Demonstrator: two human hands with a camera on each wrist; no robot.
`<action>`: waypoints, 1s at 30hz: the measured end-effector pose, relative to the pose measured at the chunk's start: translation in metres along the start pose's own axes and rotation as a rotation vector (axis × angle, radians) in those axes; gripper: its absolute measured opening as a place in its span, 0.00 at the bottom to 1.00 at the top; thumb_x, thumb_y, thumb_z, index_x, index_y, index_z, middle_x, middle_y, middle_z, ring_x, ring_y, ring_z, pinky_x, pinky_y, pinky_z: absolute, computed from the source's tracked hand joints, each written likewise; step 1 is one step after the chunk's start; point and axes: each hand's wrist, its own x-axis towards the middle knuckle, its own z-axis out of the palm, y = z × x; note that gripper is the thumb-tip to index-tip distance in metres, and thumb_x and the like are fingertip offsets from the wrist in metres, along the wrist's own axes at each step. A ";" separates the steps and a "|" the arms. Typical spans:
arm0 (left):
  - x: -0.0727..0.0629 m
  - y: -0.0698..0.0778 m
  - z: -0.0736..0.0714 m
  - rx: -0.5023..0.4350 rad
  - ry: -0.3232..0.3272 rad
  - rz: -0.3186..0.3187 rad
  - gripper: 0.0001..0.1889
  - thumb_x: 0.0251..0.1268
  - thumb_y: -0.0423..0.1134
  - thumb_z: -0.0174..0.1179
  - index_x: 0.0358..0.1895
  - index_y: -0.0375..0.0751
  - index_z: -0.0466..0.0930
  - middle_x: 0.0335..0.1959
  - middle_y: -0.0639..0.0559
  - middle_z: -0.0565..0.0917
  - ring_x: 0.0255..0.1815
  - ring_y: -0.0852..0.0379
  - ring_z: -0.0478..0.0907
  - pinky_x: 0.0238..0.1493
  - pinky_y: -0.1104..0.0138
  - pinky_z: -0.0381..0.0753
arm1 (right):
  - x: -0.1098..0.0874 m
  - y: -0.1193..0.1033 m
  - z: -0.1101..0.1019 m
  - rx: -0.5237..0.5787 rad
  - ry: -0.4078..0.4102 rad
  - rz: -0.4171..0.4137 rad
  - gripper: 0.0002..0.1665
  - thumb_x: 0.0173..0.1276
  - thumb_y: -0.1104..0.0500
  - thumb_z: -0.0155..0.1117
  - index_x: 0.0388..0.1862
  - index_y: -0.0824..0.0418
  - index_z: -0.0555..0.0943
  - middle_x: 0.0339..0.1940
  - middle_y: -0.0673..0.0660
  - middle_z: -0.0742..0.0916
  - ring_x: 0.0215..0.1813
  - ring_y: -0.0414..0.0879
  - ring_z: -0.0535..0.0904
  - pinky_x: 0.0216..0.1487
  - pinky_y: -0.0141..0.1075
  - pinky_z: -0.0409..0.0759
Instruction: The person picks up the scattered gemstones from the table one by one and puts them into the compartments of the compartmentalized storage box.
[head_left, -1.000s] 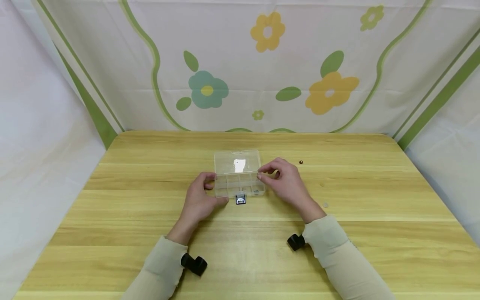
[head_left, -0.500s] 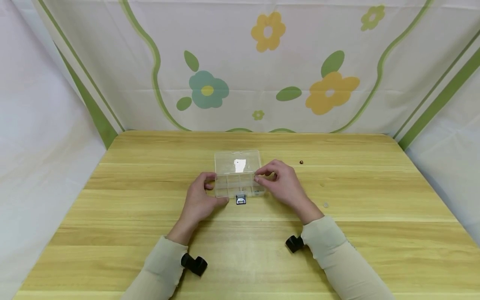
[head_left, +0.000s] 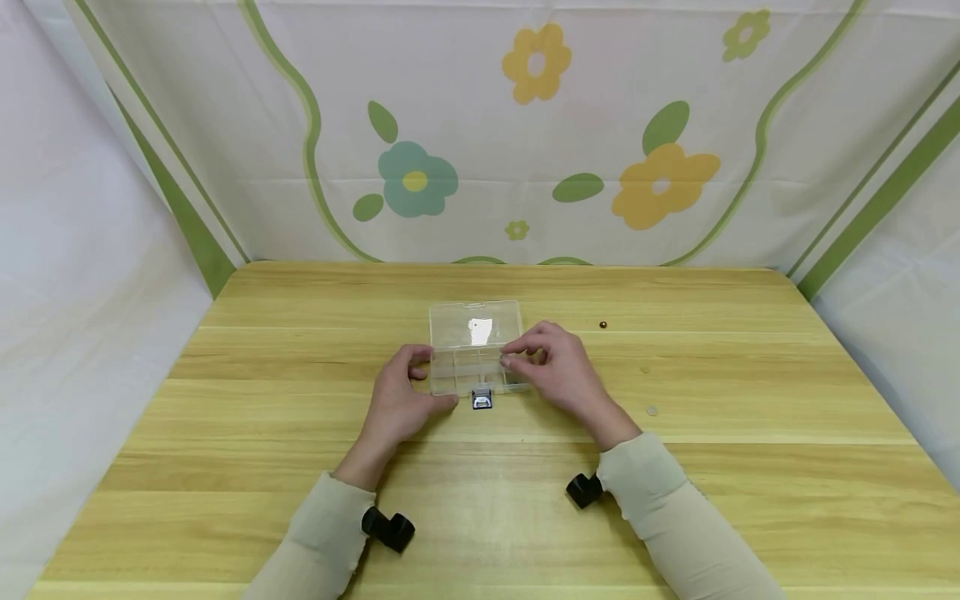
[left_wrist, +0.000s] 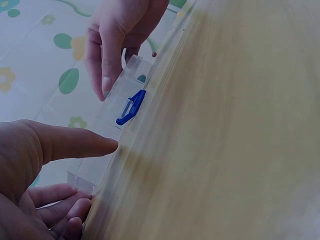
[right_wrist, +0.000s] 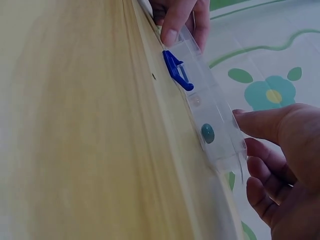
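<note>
A clear plastic compartment box lies on the table with its lid raised at the back. Its blue latch hangs at the front. My left hand grips the box's left end, thumb along the front edge and fingers round the side. Over the right-hand compartments, my right hand pinches something small and pale between thumb and index finger; it is mostly hidden by the fingertips. Inside the box, a teal bead sits in a front compartment, and a pale pinkish bead lies nearer the latch.
A shiny brown bead lies on the wooden table behind the right hand. A clear, disc-like piece and a faint pale one lie to its right. A flowered white cloth hangs behind the table.
My right hand has moved a little left and toward the front, from the box's right edge to over its compartments. The left hand and the box have stayed in place.
</note>
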 end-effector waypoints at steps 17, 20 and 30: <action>0.000 -0.001 0.000 0.007 0.005 0.015 0.41 0.48 0.30 0.83 0.70 0.37 0.76 0.66 0.40 0.81 0.61 0.42 0.78 0.63 0.49 0.78 | 0.000 -0.001 0.005 -0.030 -0.007 -0.005 0.08 0.69 0.56 0.80 0.46 0.51 0.95 0.39 0.48 0.86 0.40 0.46 0.77 0.43 0.38 0.77; 0.001 -0.001 0.000 0.006 0.005 0.008 0.41 0.48 0.30 0.82 0.70 0.37 0.76 0.67 0.41 0.81 0.62 0.42 0.78 0.63 0.50 0.78 | 0.000 -0.001 0.005 -0.031 -0.007 -0.005 0.08 0.69 0.56 0.80 0.46 0.51 0.95 0.39 0.48 0.86 0.41 0.47 0.77 0.44 0.38 0.77; 0.001 -0.001 0.000 0.005 0.004 0.004 0.41 0.48 0.30 0.82 0.70 0.38 0.76 0.67 0.41 0.81 0.62 0.42 0.78 0.63 0.50 0.78 | 0.000 0.000 0.006 -0.033 -0.004 -0.010 0.06 0.68 0.56 0.80 0.44 0.51 0.94 0.40 0.48 0.86 0.41 0.47 0.77 0.44 0.38 0.77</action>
